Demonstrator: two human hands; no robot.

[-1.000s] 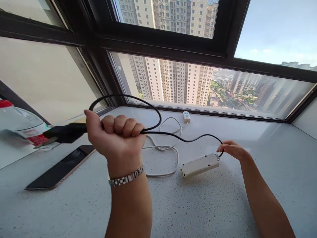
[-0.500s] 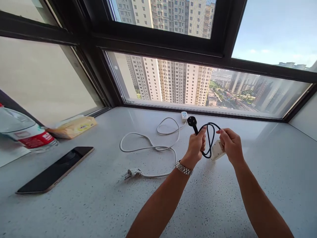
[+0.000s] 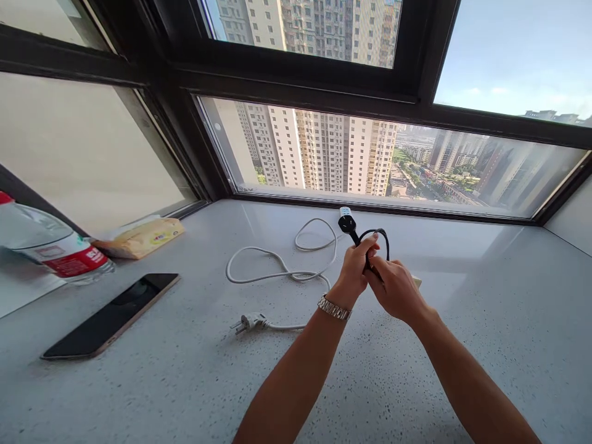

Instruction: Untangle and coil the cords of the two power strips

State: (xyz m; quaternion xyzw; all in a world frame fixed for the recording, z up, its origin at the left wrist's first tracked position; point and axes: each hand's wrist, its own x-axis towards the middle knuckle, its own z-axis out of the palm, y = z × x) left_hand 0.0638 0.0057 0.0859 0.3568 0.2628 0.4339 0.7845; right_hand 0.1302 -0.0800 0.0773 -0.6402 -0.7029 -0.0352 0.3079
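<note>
Both hands gather a coiled black power cord against a white power strip.
Left hand pinches the limp, light cord below its rigid plug; right hand closes around cord and strip.

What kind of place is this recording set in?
Probably a high-rise flat or office, at a bay window: a pale speckled stone sill runs under dark-framed windows facing apartment towers. Both hands, left hand and right hand, grip a black cord.

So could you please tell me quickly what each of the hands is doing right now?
Left hand: closed on the thin black power cable, just below its black plug.
Right hand: closed around the bundled cable and a white adapter block.
</note>
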